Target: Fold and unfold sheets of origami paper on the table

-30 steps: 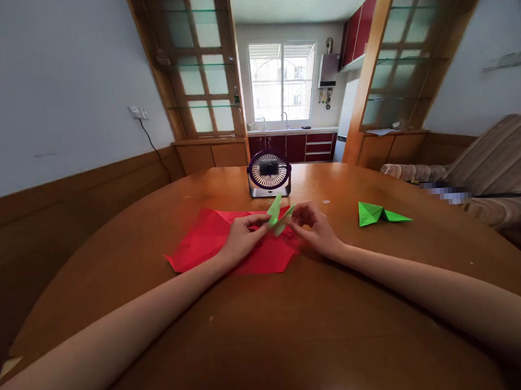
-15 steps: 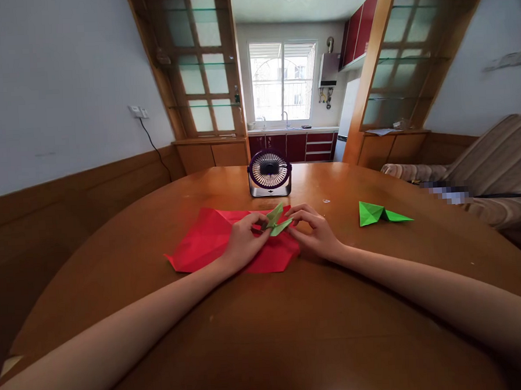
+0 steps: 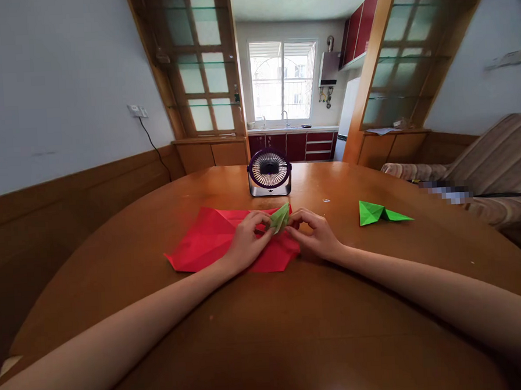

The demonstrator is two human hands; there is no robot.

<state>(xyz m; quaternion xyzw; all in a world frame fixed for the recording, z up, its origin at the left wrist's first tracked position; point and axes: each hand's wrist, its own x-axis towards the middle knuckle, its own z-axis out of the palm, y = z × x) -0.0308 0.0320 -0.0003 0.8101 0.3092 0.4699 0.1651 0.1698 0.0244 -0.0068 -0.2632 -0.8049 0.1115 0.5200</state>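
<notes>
Pale green folded paper piece (image 3: 280, 218), small and narrow, is held just above the flat red creased paper sheet (image 3: 214, 239) on the round brown wooden table (image 3: 267, 322); left hand (image 3: 245, 242) and right hand (image 3: 315, 234) each pinch 1 end of it, fingertips closed on the paper. Judged from the single head view, a fold is being pressed; the next move calls for a firm, aligned crease. Bright green folded paper model (image 3: 379, 213) lies well apart to the right, and a small purple desk fan (image 3: 269, 172) stands behind.

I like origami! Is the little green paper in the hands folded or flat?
Folded: the green paper is a small creased wedge pinched between left hand and right hand.
</notes>
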